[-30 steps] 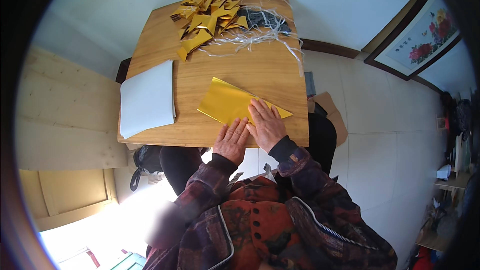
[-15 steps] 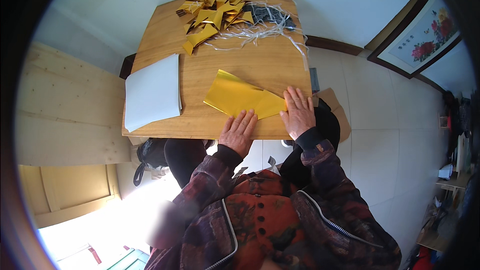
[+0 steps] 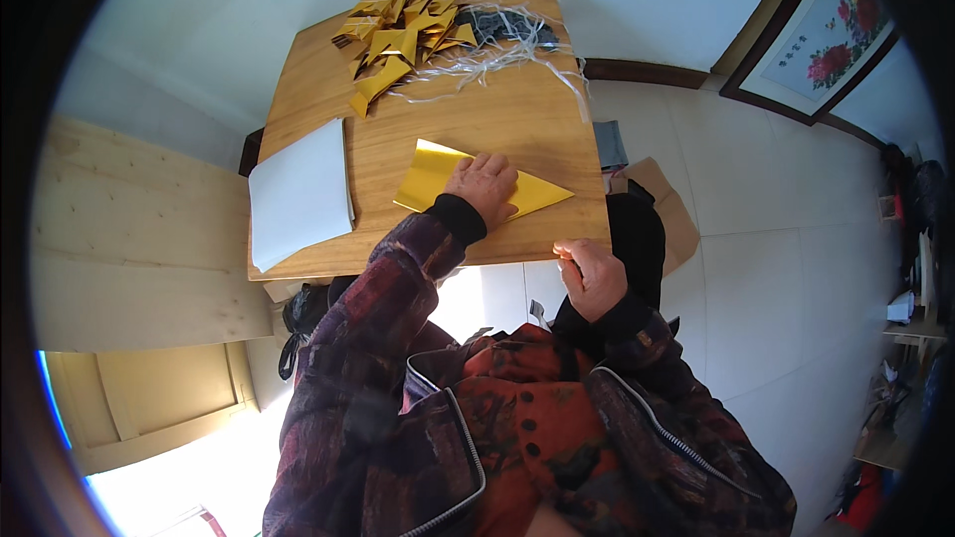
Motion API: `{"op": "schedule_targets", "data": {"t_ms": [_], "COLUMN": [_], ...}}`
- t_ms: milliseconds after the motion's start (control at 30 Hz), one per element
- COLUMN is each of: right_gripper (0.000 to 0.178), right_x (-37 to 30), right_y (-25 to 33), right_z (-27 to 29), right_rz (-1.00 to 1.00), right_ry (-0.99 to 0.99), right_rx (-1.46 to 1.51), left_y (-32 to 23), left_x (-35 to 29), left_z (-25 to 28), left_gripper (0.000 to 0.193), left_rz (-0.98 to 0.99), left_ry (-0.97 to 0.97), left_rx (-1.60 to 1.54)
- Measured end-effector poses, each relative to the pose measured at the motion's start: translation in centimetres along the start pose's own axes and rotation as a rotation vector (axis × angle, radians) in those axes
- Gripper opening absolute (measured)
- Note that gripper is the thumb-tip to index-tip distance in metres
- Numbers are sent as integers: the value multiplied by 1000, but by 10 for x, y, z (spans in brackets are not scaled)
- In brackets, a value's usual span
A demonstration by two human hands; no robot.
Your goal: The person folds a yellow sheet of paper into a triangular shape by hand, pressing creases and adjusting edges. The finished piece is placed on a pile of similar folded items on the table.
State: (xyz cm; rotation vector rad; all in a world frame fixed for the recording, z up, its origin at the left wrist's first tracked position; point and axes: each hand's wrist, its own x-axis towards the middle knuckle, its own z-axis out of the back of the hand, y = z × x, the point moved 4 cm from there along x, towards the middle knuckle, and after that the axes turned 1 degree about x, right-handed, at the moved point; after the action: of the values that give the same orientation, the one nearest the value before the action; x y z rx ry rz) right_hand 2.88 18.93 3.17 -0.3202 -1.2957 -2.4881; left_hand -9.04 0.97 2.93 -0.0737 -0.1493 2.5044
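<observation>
A folded sheet of shiny gold paper (image 3: 542, 194) lies near the front of the wooden table, tapering to a point on the right. My left hand (image 3: 482, 187) presses down on its middle with the fingers bent and drawn together, covering part of the sheet. Just off the table's front edge, right of the paper, my right hand (image 3: 594, 280) is closed, thumb against the curled fingers. Whether anything small sits inside that hand is hidden. The right hand is apart from the paper.
A stack of white sheets (image 3: 300, 197) lies on the table (image 3: 333, 94) at left. Folded gold paper pieces (image 3: 393, 45) are heaped at the far side, beside tangled clear plastic strips (image 3: 502, 58) and a dark bundle. Cardboard (image 3: 665, 214) stands right of the table.
My left hand has moved up and forward onto the paper's middle. My right hand has left the paper's right end, drawn back past the table edge and closed. The right end now forms a clear point.
</observation>
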Motion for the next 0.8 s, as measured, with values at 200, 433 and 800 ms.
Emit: {"op": "schedule_targets", "data": {"t_ms": [200,433,800], "right_gripper": [18,43,14], "right_x": [-15,-25,7], "right_y": [-3,-4,-3], "right_z": [-16,-45,-58], "right_rz": [-3,-26,-243], "right_ry": [230,413,328], "right_rx": [57,256,418], "left_y": [11,31,28], "left_x": [15,3,-33], "left_z": [0,-4,1], "left_gripper": [53,45,31], "left_rz": [22,275,358], "left_ry": [113,143,-154], "left_rx": [13,-56,-1]}}
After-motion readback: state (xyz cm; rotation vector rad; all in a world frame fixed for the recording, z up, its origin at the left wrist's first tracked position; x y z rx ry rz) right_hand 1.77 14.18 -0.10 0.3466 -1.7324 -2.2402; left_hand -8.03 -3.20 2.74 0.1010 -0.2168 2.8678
